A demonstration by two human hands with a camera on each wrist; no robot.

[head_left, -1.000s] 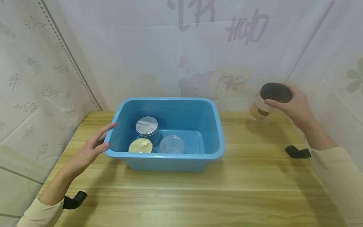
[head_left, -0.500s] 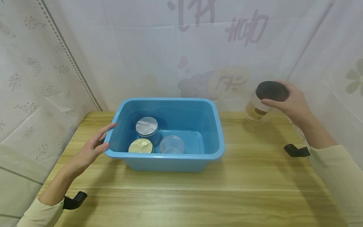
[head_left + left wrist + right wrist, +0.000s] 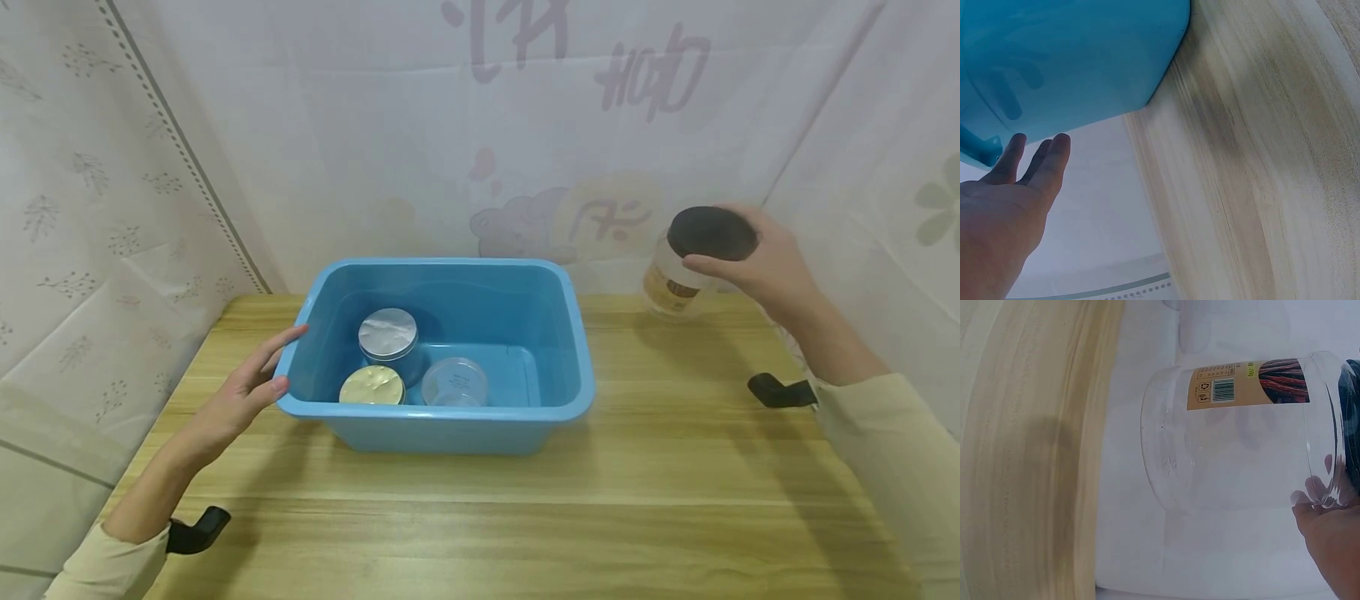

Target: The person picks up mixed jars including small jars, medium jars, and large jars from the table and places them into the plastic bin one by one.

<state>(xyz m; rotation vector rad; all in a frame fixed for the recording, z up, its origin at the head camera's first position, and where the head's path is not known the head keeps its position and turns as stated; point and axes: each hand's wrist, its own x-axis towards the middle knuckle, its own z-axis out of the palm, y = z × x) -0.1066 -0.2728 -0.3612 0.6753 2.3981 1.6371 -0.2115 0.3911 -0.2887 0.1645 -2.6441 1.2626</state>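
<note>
At the back right in the head view, my right hand point(image 3: 776, 267) grips a clear plastic jar point(image 3: 663, 287) near its black lid point(image 3: 712, 233). The right wrist view has the jar point(image 3: 1247, 450) looking see-through, with a tan printed label point(image 3: 1210, 394) round its side. Its base is apart from the wooden table. My left hand point(image 3: 232, 404) touches the left end of a blue plastic tub point(image 3: 465, 413) with straight, spread fingers. In the left wrist view, fingertips point(image 3: 1059, 147) lie at the tub's outer side, below its rim.
Inside the tub, to the left, stand a jar with a silver lid point(image 3: 388, 332), one with a gold lid point(image 3: 372, 386) and a clear-topped one point(image 3: 454, 383). The tub sits on a wooden table point(image 3: 480, 533). Printed cloth point(image 3: 360, 150) hangs behind and at both sides.
My right hand has carried the jar a little to the left and slightly upward in the head view. The left hand and the tub have stayed in place.
</note>
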